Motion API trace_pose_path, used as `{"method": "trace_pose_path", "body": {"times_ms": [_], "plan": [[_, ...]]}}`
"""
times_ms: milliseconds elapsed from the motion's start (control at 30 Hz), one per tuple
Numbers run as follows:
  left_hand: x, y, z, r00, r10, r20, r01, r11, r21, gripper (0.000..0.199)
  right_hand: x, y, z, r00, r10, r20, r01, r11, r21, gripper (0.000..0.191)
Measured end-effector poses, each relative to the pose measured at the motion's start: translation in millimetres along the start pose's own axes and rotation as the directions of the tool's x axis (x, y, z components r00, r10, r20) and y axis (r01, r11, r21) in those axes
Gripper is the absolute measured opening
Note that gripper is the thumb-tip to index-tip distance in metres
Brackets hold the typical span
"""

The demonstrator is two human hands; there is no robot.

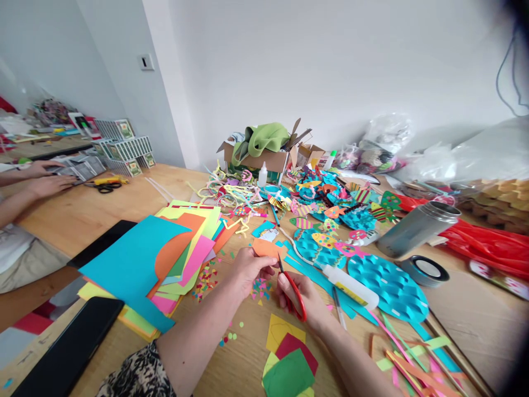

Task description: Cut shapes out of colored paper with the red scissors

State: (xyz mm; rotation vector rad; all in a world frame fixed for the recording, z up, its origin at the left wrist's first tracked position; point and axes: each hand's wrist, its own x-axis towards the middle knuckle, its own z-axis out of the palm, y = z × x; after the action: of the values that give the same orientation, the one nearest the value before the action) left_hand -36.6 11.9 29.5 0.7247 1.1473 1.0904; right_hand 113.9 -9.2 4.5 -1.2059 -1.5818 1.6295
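Note:
Between the thumb and fingers of my left hand (250,270) is a piece of orange paper (266,248). My right hand (303,295) grips red-handled scissors (294,292), their blades pointing up at the right end of the orange paper. Small coloured paper bits (261,288) lie on the table under my hands. Blue paper strips (306,270) and a white glue bottle (351,288) lie to the right of my right hand. Nearer to me are cut pieces of green (289,372), red and yellow paper.
A stack of coloured paper (132,253) and a black phone (70,347) lie at left. Blue textured discs (388,286), paper fish (324,240), a metal bottle (417,229) and tape (425,271) occupy the right. A cardboard box (254,162) stands behind. Another person's hands (53,179) work at far left.

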Motion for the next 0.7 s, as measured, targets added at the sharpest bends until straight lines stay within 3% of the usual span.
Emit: {"method": "trace_pose_path", "body": {"times_ms": [700], "plan": [[-0.1,1.5,-0.9,1.000,-0.009,0.015,0.010,1.000,-0.022,0.012,0.8,0.2,-0.8,1.000,-0.006,-0.026,0.005,1.000,-0.011,0.065]]}}
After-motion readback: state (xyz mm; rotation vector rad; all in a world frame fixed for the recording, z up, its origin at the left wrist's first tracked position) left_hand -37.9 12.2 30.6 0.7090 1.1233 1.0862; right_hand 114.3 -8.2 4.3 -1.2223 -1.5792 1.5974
